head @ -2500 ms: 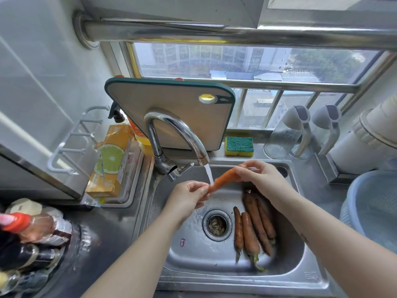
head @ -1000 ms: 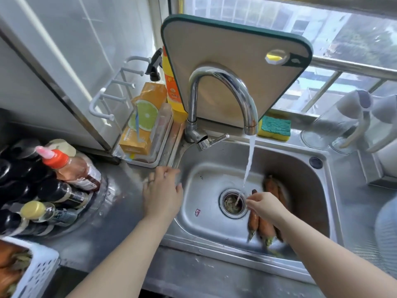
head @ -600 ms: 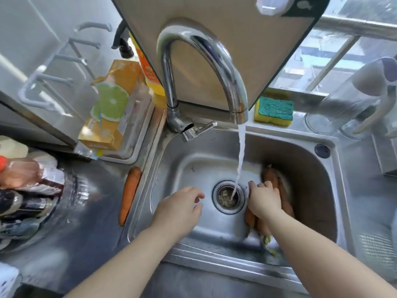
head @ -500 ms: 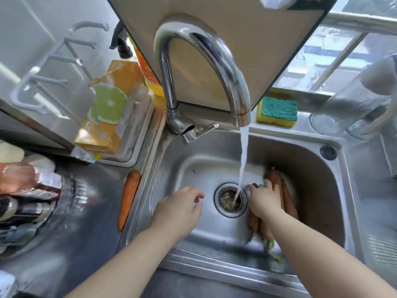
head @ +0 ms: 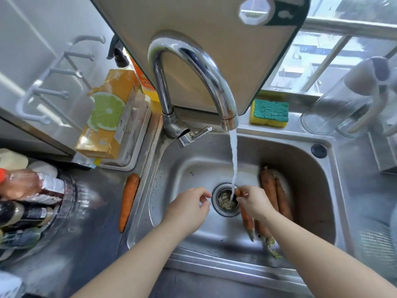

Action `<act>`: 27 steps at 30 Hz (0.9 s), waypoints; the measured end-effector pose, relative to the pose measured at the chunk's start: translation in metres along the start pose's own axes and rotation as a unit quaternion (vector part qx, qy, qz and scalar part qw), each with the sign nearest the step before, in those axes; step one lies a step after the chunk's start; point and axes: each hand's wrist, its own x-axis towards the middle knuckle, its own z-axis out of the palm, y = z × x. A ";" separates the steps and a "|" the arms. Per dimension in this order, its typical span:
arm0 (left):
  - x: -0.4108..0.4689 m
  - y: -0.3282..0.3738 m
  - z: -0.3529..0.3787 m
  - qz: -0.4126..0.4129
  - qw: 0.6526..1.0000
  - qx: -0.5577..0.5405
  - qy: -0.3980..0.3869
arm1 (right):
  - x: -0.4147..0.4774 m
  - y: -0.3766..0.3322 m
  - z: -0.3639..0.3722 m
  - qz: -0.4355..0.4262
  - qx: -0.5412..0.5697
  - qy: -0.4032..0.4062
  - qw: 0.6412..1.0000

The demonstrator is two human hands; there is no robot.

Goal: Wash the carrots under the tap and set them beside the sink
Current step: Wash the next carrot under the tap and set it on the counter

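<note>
Now the right hand (head: 254,203) grips a carrot (head: 247,222) over the drain (head: 223,206), left hand (head: 187,209) hovering loosely curled, empty.

Cutting board (head: 193,22), sponge (head: 270,112) (green-topped), sauce bottles (head: 32,186)

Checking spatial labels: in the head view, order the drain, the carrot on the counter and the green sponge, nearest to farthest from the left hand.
1. drain, just right of the left hand.
2. carrot on the counter, to the hand's left.
3. green sponge, on the far ledge, to the right.
</note>
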 end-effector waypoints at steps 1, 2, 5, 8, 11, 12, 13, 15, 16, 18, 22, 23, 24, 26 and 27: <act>0.000 0.004 0.004 -0.005 1.000 -0.019 -0.007 | -0.009 -0.005 -0.008 -0.015 0.026 -0.013 0.999; 0.000 0.009 0.007 -0.013 0.999 -0.034 -0.018 | -0.017 -0.010 -0.015 -0.024 0.053 -0.018 0.998; -0.002 0.027 0.015 -0.030 0.994 -0.083 -0.058 | -0.035 -0.030 -0.032 -0.041 0.142 0.004 0.989; -0.008 0.042 0.021 -0.017 0.991 -0.096 -0.096 | -0.048 -0.052 -0.038 -0.041 0.246 0.016 0.968; -0.017 0.051 0.020 -0.006 0.983 -0.153 -0.097 | -0.057 -0.070 -0.037 -0.013 0.296 0.031 0.955; -0.020 0.053 0.018 -0.006 0.982 -0.163 -0.094 | -0.058 -0.073 -0.035 0.005 0.322 0.031 0.946; -0.022 0.054 0.016 -0.005 0.983 -0.160 -0.089 | -0.058 -0.076 -0.034 0.025 0.351 0.027 0.936; -0.024 0.055 0.011 -0.008 0.987 -0.144 -0.075 | -0.058 -0.084 -0.031 0.061 0.405 0.017 0.912; -0.024 0.055 0.009 -0.011 0.987 -0.142 -0.068 | -0.057 -0.088 -0.030 0.073 0.425 0.016 0.902; -0.023 0.056 0.004 -0.026 0.986 -0.152 -0.063 | -0.054 -0.096 -0.026 0.090 0.441 0.024 0.893; -0.023 0.055 -0.003 -0.048 0.980 -0.175 -0.080 | -0.048 -0.111 -0.026 0.150 0.541 0.002 0.828; -0.023 0.055 -0.005 -0.050 0.977 -0.188 -0.088 | -0.048 -0.112 -0.028 0.163 0.568 -0.004 0.807; -0.023 0.055 -0.007 -0.052 0.973 -0.202 -0.097 | -0.048 -0.111 -0.030 0.172 0.590 -0.010 0.789; -0.022 0.055 -0.014 -0.072 0.958 -0.250 -0.116 | -0.049 -0.108 -0.035 0.166 0.645 -0.040 0.744; -0.021 0.056 -0.018 -0.092 0.945 -0.287 -0.129 | -0.052 -0.106 -0.038 0.157 0.672 -0.061 0.722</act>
